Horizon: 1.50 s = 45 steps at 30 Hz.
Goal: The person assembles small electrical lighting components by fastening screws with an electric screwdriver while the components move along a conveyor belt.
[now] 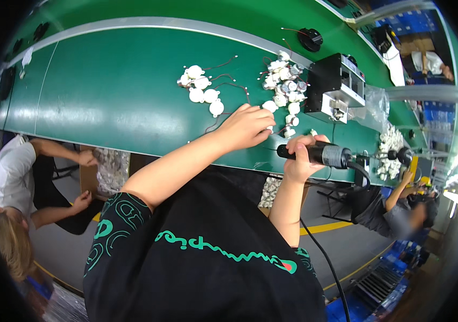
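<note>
My right hand (pixel 301 156) is closed around a black corded electric screwdriver (pixel 332 154) held almost level at the bench's near edge, its front end pointing left. My left hand (pixel 248 126) is just left of it, with bent fingers closed on a small white round part (pixel 270 129), mostly covered by the fingertips. Another white round part (pixel 269 106) lies just beyond those fingers. Farther left, several white round parts (pixel 196 95) with thin red and black wires form a loose group. A denser pile of such parts (pixel 288 80) lies beyond my hands.
A black and silver bench machine (pixel 336 88) stands right of the pile, beside a clear plastic bag (pixel 376 107). Farther right lies another heap of white parts (pixel 390 153). A black round device (pixel 310 39) sits at the back. Co-workers (pixel 17 188) sit along the green bench (pixel 105 91).
</note>
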Motion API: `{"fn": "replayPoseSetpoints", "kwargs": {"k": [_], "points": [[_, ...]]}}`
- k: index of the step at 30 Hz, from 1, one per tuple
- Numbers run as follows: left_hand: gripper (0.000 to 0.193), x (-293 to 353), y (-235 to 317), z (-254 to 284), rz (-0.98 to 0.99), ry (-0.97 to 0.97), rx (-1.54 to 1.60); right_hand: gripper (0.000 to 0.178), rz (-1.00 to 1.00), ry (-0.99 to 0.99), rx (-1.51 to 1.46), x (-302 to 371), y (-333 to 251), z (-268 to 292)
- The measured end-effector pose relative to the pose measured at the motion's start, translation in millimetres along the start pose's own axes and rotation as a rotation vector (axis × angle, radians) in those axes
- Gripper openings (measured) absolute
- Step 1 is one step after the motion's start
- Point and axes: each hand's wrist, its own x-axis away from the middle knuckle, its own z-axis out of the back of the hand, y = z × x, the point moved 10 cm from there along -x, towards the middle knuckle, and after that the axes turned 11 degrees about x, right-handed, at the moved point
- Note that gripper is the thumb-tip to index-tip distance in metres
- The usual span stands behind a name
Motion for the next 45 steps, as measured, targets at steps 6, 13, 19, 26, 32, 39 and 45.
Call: {"fn": "replayPoseSetpoints", "kwargs": {"k": [6,13,19,26,32,39,45], "points": [[0.034,-0.5,12.1,2.3,-0.037,-0.029,-0.179,0.045,-0.052,0.001,0.055,-11.9,13.9,-7.3],[0.033,7.1,27.2,16.1,-0.132,0.084,-0.325,0.045,-0.090,0.031,-0.019,-3.8,25.2,0.4],[0.029,22.9,16.7,56.7,0.102,0.070,-0.596,0.045,-0.027,0.026,0.035,6.7,23.4,2.3],[0.048,19.6,21.7,73.8,0.220,-0.008,-0.745,0.043,0.010,0.033,0.059,3.7,25.6,5.2],[0.050,2.6,32.3,2.5,0.055,-0.036,-0.319,0.042,-0.015,0.050,0.187,5.6,24.5,4.1],[0.044,16.4,11.5,-5.3,0.049,-0.025,-0.223,0.040,-0.007,0.099,0.239,13.3,10.9,12.2],[0.050,25.7,23.8,10.3,0.127,0.003,-0.456,0.031,-0.057,0.335,0.098,-22.5,10.2,65.6]]}}
